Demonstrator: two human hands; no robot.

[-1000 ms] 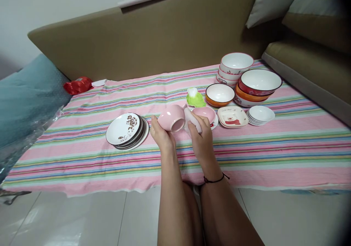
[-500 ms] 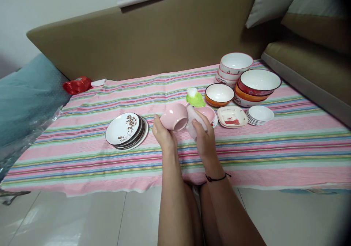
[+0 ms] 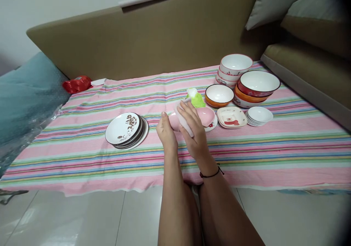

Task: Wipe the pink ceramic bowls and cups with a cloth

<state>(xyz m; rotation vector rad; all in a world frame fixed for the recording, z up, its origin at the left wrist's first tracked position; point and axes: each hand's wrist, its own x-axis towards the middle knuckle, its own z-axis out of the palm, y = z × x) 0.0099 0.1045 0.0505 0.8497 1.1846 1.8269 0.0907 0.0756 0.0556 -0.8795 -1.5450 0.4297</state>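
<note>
"Comparing with half a second ago, what do we find changed?"

"We see the right hand (image 3: 195, 131) shifted left over the cup (image 3: 173, 121). Then it pinched the bunched cloth (image 3: 185, 123) at the cup's right side, and a ringed end showed bare; now its fingers lie straighter, with the cloth spread over that end."

"And how are our hands set?"

"We have the left hand (image 3: 167, 133) curled around the cup's left side, thumb up. The right is loosely bent, holding the cloth against the cup."

"Where do we place the cup?"

"Above the striped cover (image 3: 82, 109), between the stacked plates (image 3: 120, 129) and the pink bowl (image 3: 207, 116), nearer the bowl."

"Which way does it point?"

"Earlier we saw the ringed end turned rightward and towards us. Cloth and fingers hide it now, so we cannot tell its facing or its long axis; only a pink side shows, running right from the left hand."
</note>
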